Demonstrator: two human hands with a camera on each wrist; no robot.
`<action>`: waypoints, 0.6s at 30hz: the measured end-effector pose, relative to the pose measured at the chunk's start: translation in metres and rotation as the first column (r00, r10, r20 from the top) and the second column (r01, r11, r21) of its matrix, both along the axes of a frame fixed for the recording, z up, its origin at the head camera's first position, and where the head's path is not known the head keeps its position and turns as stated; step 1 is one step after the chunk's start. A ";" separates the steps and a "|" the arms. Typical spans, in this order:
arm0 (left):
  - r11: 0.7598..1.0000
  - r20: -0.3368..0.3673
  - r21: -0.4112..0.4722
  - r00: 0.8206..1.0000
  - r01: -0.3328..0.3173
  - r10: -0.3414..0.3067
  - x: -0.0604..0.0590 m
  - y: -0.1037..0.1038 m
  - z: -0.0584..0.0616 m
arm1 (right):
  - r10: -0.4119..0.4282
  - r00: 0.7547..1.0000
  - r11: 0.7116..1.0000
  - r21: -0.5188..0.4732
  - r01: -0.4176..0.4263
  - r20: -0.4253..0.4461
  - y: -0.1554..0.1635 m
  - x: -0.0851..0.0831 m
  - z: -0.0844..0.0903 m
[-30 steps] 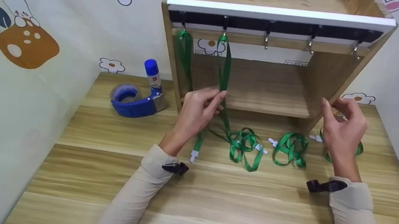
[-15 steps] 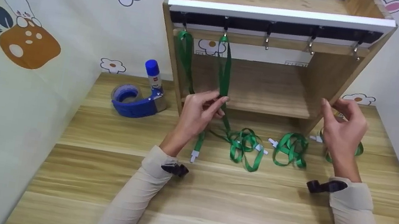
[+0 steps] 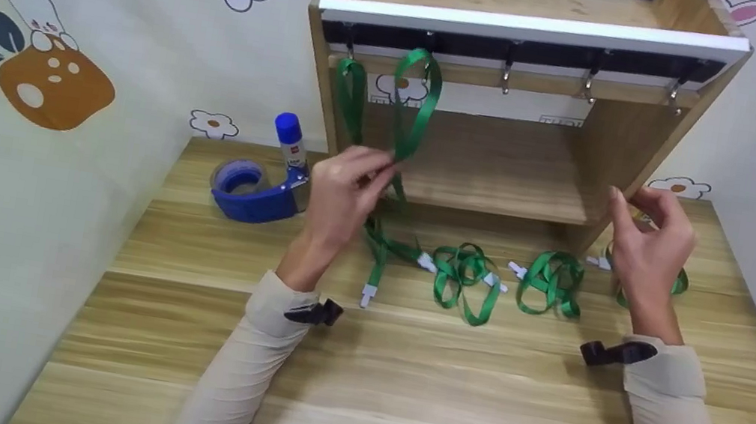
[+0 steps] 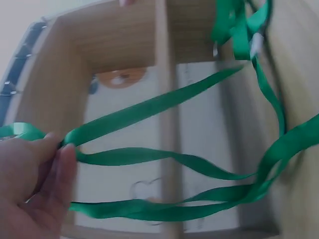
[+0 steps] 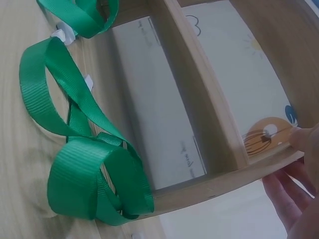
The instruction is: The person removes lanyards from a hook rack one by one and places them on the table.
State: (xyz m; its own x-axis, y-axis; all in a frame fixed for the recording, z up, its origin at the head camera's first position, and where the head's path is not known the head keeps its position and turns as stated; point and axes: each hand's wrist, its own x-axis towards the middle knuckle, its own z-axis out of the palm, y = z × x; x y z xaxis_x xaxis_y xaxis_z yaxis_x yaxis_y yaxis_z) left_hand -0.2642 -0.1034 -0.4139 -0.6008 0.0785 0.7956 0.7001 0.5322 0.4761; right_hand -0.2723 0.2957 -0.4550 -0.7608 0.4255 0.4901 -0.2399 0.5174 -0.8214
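pale wood-grain table (image 3: pixel 395 389), walled with cartoon rabbit and flower wallpaper; wooden hook rack (image 3: pixel 608 150) standing at 12 o'clock against the back wall, with a row of metal hooks (image 3: pixel 505 73) under its white-edged top shelf.

left hand (image 3: pixel 339 194) at 10 o'clock of table centre, pinching a green lanyard (image 3: pixel 416 108) between thumb and fingertips. strap loop raised toward the second hook from the left, bowed open at the top so as to pass over the hook tip; whether seated on the hook cannot be told. tail of the same strap trailing down to the table, ending in a white clip (image 3: pixel 425 262). left wrist view: thumb and fingers (image 4: pixel 62 164) closed on the strap, loop slack and spread in front of the rack interior.

second lanyard (image 3: pixel 349 105) hanging from the first hook, at 9 o'clock of the held loop, its clip end (image 3: pixel 368 292) resting on the table.

right hand (image 3: pixel 650 244) at 3 o'clock, fingers loosely curved beside the rack's right side panel, apparently steadying it; no firm grasp shown, nothing held.

three more lanyards in loose bundles on the table in front of the rack: one (image 3: pixel 462 280) at centre, one (image 3: pixel 550 283) to its right, one (image 5: pixel 84 164) by the right panel, close to the right hand.

blue tape dispenser (image 3: pixel 252 191) and glue stick (image 3: pixel 290 137) at 9 o'clock, well apart from the work.
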 end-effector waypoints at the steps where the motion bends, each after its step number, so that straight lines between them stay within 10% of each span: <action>1: 1.000 -0.050 0.012 0.999 -0.017 0.018 0.002 -0.001 0.004 | 0.001 1.000 1.000 -0.001 -0.001 0.002 0.000 0.000 0.000; 7: 0.999 -0.184 0.007 0.982 0.043 -0.041 0.012 -0.004 0.021 | -0.008 1.000 1.000 -0.016 0.008 0.018 -0.001 0.001 0.001; 18: 0.971 -0.078 -0.107 0.972 0.212 -0.221 0.022 -0.013 0.032 | -0.015 1.000 1.000 -0.013 0.015 0.021 -0.002 0.001 0.001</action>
